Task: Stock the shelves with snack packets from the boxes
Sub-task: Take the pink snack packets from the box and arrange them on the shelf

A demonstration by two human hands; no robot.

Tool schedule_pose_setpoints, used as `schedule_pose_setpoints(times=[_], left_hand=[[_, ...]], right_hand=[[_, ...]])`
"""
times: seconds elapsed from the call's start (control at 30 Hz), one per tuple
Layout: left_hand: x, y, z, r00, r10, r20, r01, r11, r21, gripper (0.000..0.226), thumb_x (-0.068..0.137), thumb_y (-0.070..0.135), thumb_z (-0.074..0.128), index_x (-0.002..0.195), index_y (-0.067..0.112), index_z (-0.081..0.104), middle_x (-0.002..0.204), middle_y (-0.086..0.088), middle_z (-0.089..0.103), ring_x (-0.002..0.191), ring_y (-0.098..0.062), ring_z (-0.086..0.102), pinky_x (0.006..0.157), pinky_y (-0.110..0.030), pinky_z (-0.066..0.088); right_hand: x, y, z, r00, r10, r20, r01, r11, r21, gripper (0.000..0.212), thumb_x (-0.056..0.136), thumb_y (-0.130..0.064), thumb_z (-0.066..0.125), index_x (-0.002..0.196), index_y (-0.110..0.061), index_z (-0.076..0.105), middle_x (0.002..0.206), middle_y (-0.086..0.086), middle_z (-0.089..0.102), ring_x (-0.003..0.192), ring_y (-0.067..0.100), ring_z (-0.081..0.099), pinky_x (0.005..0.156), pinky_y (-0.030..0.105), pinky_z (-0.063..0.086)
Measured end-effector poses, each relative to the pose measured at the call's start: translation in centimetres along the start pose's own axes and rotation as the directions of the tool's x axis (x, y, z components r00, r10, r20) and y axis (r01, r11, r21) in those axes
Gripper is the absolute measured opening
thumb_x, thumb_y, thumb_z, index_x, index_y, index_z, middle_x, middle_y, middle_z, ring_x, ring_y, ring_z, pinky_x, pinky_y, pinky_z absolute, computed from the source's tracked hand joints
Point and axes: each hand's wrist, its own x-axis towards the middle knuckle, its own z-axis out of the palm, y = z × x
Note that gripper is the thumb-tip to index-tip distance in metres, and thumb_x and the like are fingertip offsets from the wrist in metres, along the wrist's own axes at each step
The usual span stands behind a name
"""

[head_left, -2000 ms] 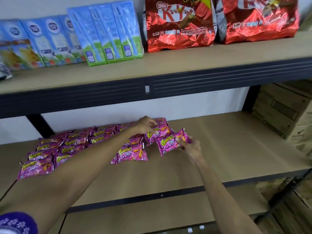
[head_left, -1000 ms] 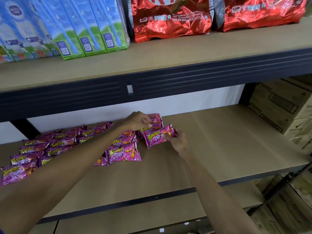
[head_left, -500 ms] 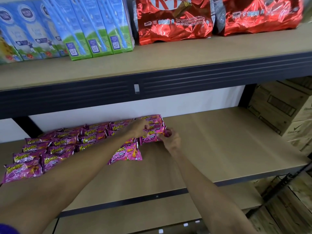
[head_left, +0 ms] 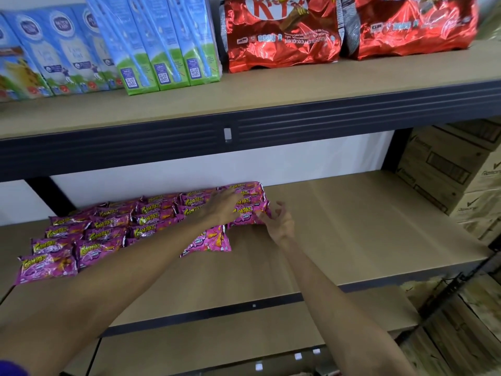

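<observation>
Two red bags (head_left: pixel 282 36), left hand (head_left: pixel 222 207), right hand (head_left: pixel 280 226)

Blue milk cartons (head_left: pixel 162 50) beside red bags (head_left: pixel 282 33)

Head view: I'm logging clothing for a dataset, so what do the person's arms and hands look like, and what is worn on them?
The left forearm and right forearm are bare. The left hand and right hand wear no gloves, and no watch, ring or band shows. The only clothing is a sliver of purple sleeve in the bottom left corner.
</observation>
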Motion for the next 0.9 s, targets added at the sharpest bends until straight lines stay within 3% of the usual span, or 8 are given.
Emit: schedule_pose_setpoints(times=[0.07, 0.17, 0.23, 0.3, 0.4, 0.53, 0.77, 0.9], left_hand=[[-1.1, 0.4, 0.0, 0.998, 0.007, -0.058, -0.007, 1.000, -0.012, 0.048, 0.093, 0.034, 0.065, 0.136, 0.015, 0.054, 0.132, -0.007, 0.051, 0.126, -0.025, 0.048, 0.112, -0.050, 0.032], [-3.4, 2.0, 0.4, 0.982, 0.024, -0.186, -0.029, 0.999, -0.025, 0.032, 0.097, 0.036, 0.057, 0.123, 0.019, 0.063, 0.128, -0.003, 0.052, 0.121, -0.023, 0.050, 0.111, -0.050, 0.032], [-5.5, 3.7, 0.7, 0.964, 0.024, -0.263, -0.043, 0.997, -0.065, 0.022, 0.098, 0.035, 0.054, 0.105, 0.020, 0.067, 0.112, 0.000, 0.058, 0.106, -0.020, 0.056, 0.100, -0.045, 0.042], [-7.7, 5.6, 0.9, 0.959, -0.005, -0.283, -0.041, 0.987, -0.158, 0.024, 0.100, 0.033, 0.051, 0.087, 0.018, 0.065, 0.083, 0.004, 0.059, 0.075, -0.017, 0.057, 0.076, -0.037, 0.049], [-10.8, 8.2, 1.2, 0.973, -0.101, -0.207, 0.031, 0.947, -0.320, 0.029, 0.104, 0.035, 0.044, 0.089, 0.019, 0.063, 0.059, 0.004, 0.056, 0.048, -0.013, 0.055, 0.056, -0.031, 0.050], [-14.3, 11.1, 3.5, 0.966, -0.200, -0.165, 0.125, 0.917, -0.379, 0.035, 0.104, 0.041, 0.040, 0.075, 0.027, 0.053, 0.055, 0.005, 0.052, 0.047, -0.011, 0.050, 0.051, -0.029, 0.042], [-20.9, 15.9, 8.8, 0.966, -0.256, -0.033, 0.204, 0.834, -0.512, 0.037, 0.102, 0.039, 0.041, 0.069, 0.027, 0.052, 0.059, 0.002, 0.058, 0.054, -0.019, 0.057, 0.053, -0.035, 0.043], [-24.5, 17.3, 12.1, 0.939, -0.330, 0.095, 0.328, 0.781, -0.531, 0.042, 0.103, 0.035, 0.044, 0.063, 0.026, 0.043, 0.053, 0.006, 0.048, 0.050, -0.018, 0.047, 0.054, -0.031, 0.031]], right_hand=[[-0.5, 0.2, -0.6, 0.999, -0.010, -0.053, 0.008, 1.000, -0.029, 0.076, 0.076, -0.046, 0.083, 0.137, -0.016, 0.049, 0.113, 0.003, 0.057, 0.114, 0.025, 0.058, 0.100, 0.038, 0.047], [-2.3, 0.5, -1.7, 0.991, -0.102, -0.089, 0.091, 0.988, -0.124, 0.066, 0.081, -0.052, 0.076, 0.132, -0.018, 0.053, 0.125, 0.007, 0.062, 0.121, 0.026, 0.055, 0.100, 0.040, 0.047], [-4.1, 0.5, -2.7, 0.981, -0.176, -0.080, 0.163, 0.976, -0.147, 0.052, 0.086, -0.051, 0.070, 0.124, -0.017, 0.060, 0.120, 0.002, 0.067, 0.115, 0.023, 0.060, 0.096, 0.038, 0.050], [-6.3, 0.2, -3.9, 0.974, -0.225, -0.027, 0.220, 0.967, -0.129, 0.033, 0.092, -0.045, 0.066, 0.110, -0.017, 0.068, 0.105, 0.000, 0.073, 0.100, 0.017, 0.068, 0.088, 0.030, 0.054], [-9.9, -0.3, -5.6, 0.957, -0.283, 0.058, 0.286, 0.957, -0.046, 0.015, 0.098, -0.032, 0.062, 0.091, -0.022, 0.070, 0.081, -0.002, 0.073, 0.075, 0.017, 0.069, 0.068, 0.011, 0.050], [-13.8, 1.2, -6.8, 0.956, -0.255, 0.144, 0.254, 0.967, 0.023, 0.020, 0.099, -0.036, 0.060, 0.083, -0.026, 0.069, 0.073, -0.003, 0.072, 0.072, 0.016, 0.070, 0.075, 0.032, 0.058], [-20.5, 6.0, -7.8, 0.933, -0.230, 0.277, 0.230, 0.973, 0.033, 0.026, 0.099, -0.032, 0.060, 0.085, -0.016, 0.073, 0.073, -0.006, 0.072, 0.068, 0.012, 0.068, 0.067, 0.033, 0.054], [-24.2, 9.7, -7.8, 0.931, -0.079, 0.355, 0.072, 0.997, 0.033, 0.023, 0.100, -0.027, 0.060, 0.084, -0.015, 0.071, 0.072, 0.000, 0.073, 0.069, 0.018, 0.072, 0.074, 0.046, 0.060]])
